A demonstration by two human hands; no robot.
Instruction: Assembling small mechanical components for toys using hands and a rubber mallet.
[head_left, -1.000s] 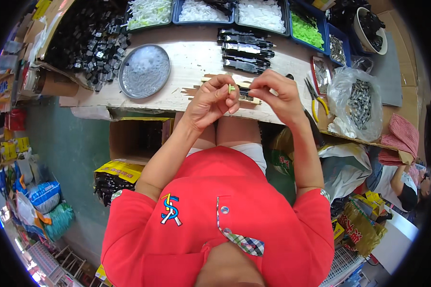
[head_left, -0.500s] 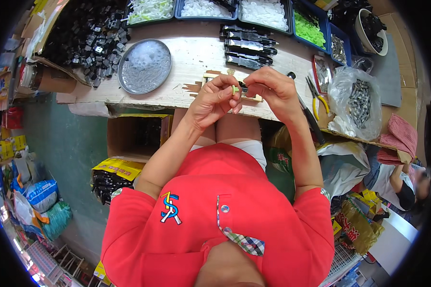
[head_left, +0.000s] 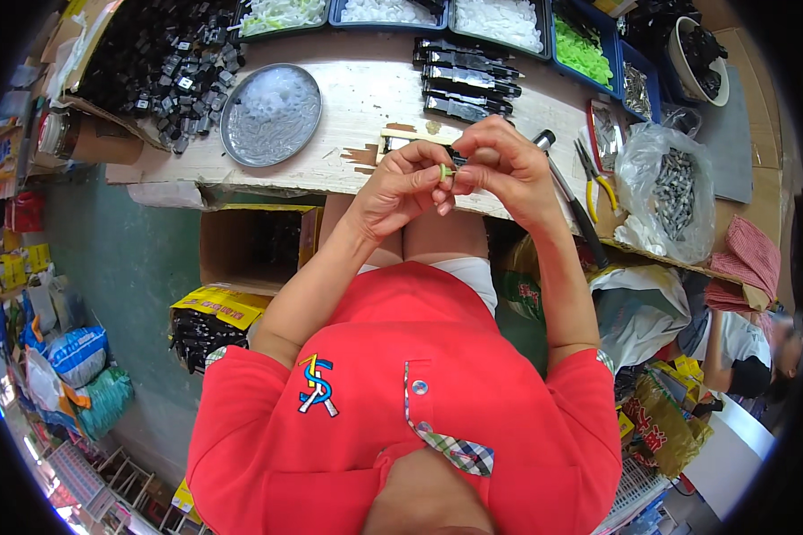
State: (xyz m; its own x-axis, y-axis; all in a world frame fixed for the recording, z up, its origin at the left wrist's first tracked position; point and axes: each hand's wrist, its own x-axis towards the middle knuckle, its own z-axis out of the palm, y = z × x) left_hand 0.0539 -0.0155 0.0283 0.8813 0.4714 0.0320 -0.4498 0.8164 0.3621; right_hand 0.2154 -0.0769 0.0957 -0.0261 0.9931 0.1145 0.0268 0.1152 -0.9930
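Two trays (head_left: 388,26) hold white pieces, a blue bin (head_left: 615,62) green ones — pliers (head_left: 591,169) lie rightward. My left hand (head_left: 397,192) pinches a green piece (head_left: 445,172); whether my right hand (head_left: 513,174) beside it grips anything, I can't tell.

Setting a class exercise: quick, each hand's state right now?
Left hand: closed, holding a small green piece.
Right hand: pinched closed; anything held is unclear.

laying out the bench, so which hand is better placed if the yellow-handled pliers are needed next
Right, most likely: the right hand is nearer the yellow-handled pliers, which lie on that side of the table. The left hand is farther off, pinching a small green piece.
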